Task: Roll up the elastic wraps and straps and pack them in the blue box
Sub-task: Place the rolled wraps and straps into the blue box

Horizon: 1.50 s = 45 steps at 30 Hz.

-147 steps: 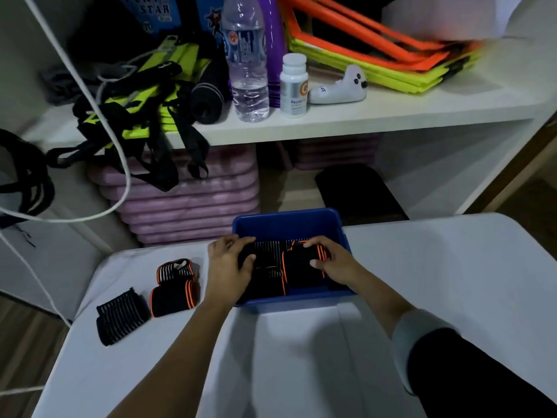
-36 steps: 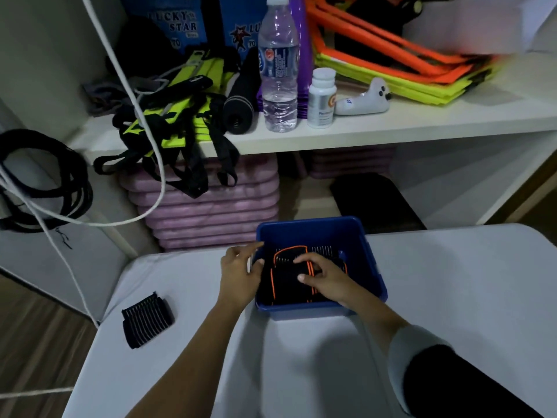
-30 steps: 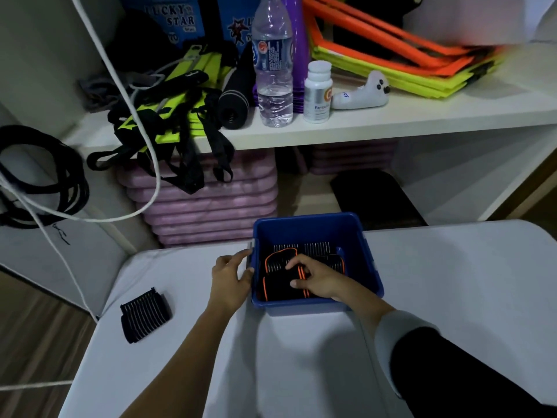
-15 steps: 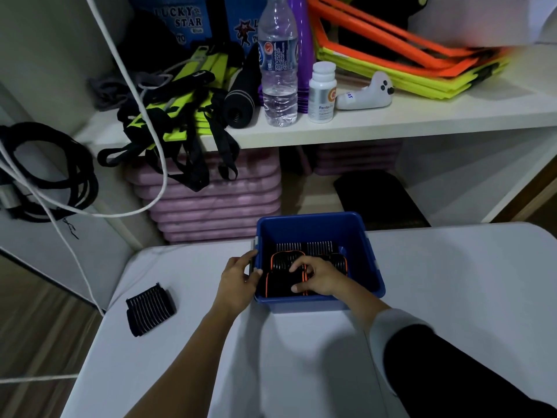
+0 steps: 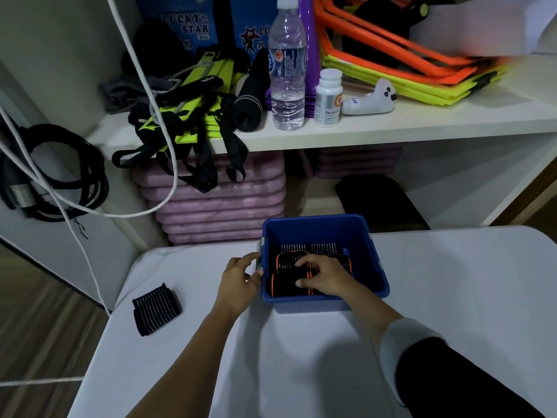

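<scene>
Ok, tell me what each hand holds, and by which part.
The left hand grips the blue box by its left wall. The right hand rests curled on a rolled wrap inside; a real grip cannot be told.

Single head-worn wide-angle view, forward and down, close above the white table (image 5: 452, 297), shelf (image 5: 422, 128) beyond.

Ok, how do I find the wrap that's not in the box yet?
Look at the white table, then left of the blue box, past the left hand. One black wrap with thin pale stripes lies alone near the table's left edge, the only wrap outside the box.
</scene>
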### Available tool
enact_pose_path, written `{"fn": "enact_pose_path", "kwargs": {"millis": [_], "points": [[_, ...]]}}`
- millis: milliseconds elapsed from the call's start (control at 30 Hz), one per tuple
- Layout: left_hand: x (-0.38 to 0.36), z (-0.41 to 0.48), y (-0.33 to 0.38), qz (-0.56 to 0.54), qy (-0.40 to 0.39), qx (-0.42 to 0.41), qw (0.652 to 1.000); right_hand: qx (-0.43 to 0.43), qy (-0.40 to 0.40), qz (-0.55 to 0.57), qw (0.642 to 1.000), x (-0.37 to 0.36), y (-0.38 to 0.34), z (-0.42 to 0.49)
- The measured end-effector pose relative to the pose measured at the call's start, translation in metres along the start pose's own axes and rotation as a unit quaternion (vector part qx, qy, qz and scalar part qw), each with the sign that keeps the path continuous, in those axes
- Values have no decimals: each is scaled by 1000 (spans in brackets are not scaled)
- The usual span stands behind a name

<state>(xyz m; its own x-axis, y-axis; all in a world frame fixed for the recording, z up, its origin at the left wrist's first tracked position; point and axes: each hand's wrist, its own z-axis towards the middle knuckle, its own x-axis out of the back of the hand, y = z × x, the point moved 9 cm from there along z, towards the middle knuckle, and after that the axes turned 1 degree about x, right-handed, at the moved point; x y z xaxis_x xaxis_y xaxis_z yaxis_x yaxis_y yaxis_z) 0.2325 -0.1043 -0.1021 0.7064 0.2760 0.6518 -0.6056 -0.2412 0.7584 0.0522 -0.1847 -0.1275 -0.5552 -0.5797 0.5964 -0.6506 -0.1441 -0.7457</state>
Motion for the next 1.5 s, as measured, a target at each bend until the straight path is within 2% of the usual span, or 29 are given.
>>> {"fn": "enact_pose_path", "kwargs": {"millis": [167, 233, 367, 467, 600, 767, 933, 1167, 1500], "points": [[42, -10, -15, -25, 90, -5, 996, 56, 143, -44, 987, 20, -54, -4], [63, -17, -31, -18, 126, 10, 992, 104, 163, -14, 981, 6, -90, -2], [103, -33, -87, 31, 178, 80, 980, 152, 95, 34, 983, -67, -143, 10], [127, -47, -140, 77, 196, 155, 965, 123, 9, 32, 992, -136, -150, 29], [136, -63, -203, 96, 155, 252, 950, 46, -62, 22, 997, -209, -135, 53], [127, -60, -231, 85, 97, 227, 965, 28, -129, 26, 991, -272, -130, 74], [119, -50, -247, 89, 71, 220, 969, 66, -109, -8, 992, -298, -136, 95], [122, -46, -251, 41, 95, 236, 966, 54, -71, 13, 996, -305, -139, 105], [135, -55, -231, -92, 141, 224, 960, 45, -81, 87, 992, -319, -122, 114]]}}
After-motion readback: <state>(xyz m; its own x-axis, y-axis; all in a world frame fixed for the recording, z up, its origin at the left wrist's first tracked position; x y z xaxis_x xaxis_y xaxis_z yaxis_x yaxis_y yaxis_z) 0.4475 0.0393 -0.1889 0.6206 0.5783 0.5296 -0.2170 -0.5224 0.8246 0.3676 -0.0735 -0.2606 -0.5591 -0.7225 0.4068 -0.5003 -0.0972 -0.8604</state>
